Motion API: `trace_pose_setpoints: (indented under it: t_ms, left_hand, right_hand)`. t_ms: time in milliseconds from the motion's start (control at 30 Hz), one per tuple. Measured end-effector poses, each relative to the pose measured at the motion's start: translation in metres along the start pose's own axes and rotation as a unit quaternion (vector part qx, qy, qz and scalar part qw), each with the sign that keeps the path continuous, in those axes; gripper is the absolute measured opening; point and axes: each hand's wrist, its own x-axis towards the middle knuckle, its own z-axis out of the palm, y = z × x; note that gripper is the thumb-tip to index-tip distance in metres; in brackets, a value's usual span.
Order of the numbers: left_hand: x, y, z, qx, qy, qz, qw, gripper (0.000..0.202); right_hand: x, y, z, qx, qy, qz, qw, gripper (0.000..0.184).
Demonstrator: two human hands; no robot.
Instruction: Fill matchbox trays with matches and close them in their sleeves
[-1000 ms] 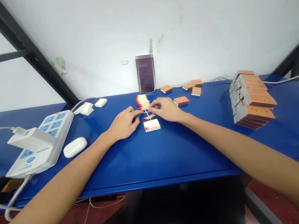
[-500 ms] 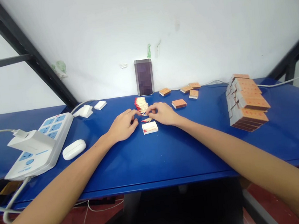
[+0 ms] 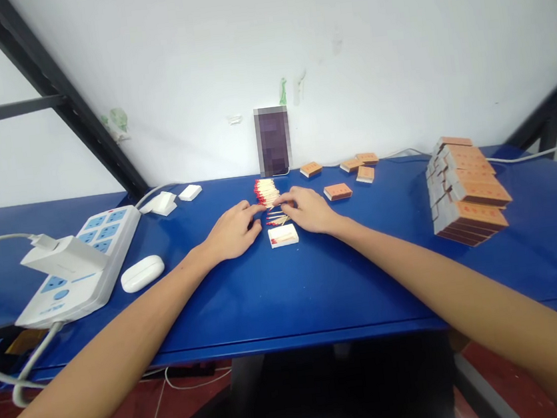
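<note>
A pile of red-tipped matches (image 3: pixel 266 191) lies on the blue table (image 3: pixel 287 288) near the wall. My left hand (image 3: pixel 233 231) and my right hand (image 3: pixel 309 209) rest on the table on either side of it, fingertips pinched together at a few loose matches (image 3: pixel 276 219) between them. A small white open matchbox tray (image 3: pixel 283 235) with matches in it sits just in front of my hands. What each pinch holds is too small to make out.
A stack of orange matchboxes (image 3: pixel 467 189) stands at the right. Several loose matchboxes (image 3: pixel 338 191) lie near the wall. A white power strip (image 3: pixel 78 265) with a charger and a white earbud case (image 3: pixel 142 273) sit at the left. A phone (image 3: pixel 273 140) leans on the wall.
Both hands have stayed at the matches with only small finger movements; the loose matches between them have shifted slightly. The view has moved a little.
</note>
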Motion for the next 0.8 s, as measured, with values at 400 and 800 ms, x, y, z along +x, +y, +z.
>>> trace_pose_setpoints:
  t_ms: [400, 800]
  left_hand:
    - [0.003, 0.0, 0.0, 0.02, -0.02, 0.002, 1.0, 0.049]
    - [0.001, -0.001, -0.002, -0.027, -0.012, 0.034, 0.999, 0.041]
  right_hand:
    - [-0.002, 0.0, -0.002, 0.027, 0.003, -0.031, 0.999, 0.026]
    - [-0.003, 0.007, -0.01, 0.054, -0.023, -0.06, 0.996, 0.036]
